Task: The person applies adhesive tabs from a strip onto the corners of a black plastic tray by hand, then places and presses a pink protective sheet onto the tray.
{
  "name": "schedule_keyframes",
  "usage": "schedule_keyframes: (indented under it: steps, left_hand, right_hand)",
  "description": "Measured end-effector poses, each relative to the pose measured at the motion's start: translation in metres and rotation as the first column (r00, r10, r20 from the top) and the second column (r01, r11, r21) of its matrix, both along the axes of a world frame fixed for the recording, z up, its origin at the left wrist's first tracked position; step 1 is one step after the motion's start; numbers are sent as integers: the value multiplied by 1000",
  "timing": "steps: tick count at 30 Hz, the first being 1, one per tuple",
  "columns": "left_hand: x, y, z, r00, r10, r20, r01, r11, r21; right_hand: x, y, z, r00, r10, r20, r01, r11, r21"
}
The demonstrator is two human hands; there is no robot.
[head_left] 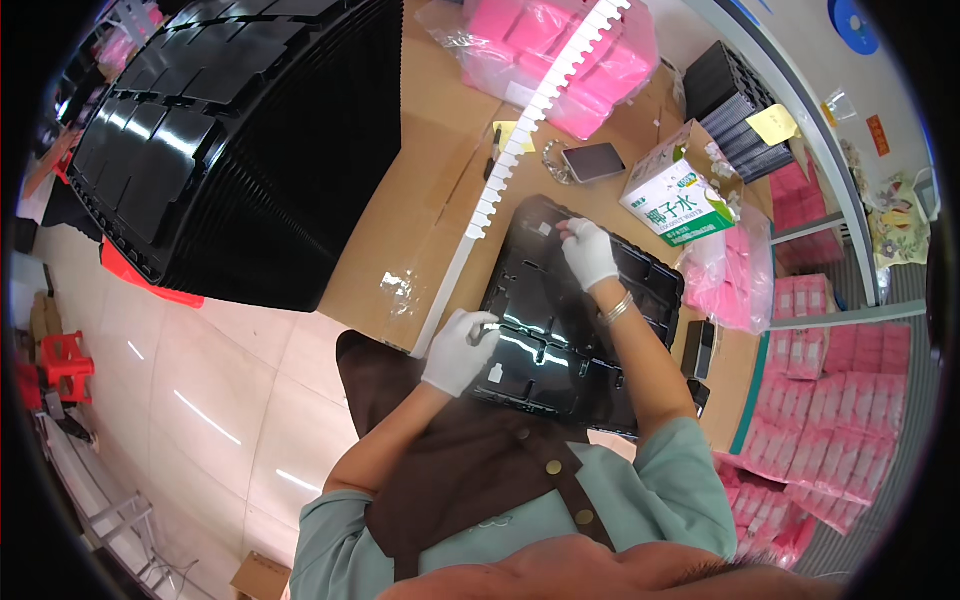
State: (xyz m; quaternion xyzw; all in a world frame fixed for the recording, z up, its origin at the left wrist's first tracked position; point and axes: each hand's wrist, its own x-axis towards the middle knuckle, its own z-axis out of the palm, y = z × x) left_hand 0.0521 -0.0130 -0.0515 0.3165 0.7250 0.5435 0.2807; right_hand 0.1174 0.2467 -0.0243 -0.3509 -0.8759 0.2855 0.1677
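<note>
A person in white gloves works over a black moulded tray [560, 330] lying flat on the cardboard-covered table [420, 210]. The left hand [458, 350], fingers curled, grips the tray's near-left edge. The right hand [588, 252] rests on the tray's far part, fingertips drawn together on a small pale piece [545, 229]; whether it is pinched cannot be told. A white notched strip [535, 115] runs beside the tray. A tall stack of black trays [240, 140] stands to the left, a phone [593, 161] and carton [680, 195] beyond.
</note>
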Motion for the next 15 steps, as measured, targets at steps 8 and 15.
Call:
schedule_keyframes:
  steps: [8, 15]
  left_hand:
    - [1, -1, 1, 999, 3, -35, -3, 1000, -6]
    - [0, 1, 1, 999, 26, -35, -23, 997, 68]
  right_hand:
    - [-12, -17, -7, 995, -93, 33, 86, 982, 167]
    - [-14, -26, -10, 979, -188, -72, 199, 956, 214]
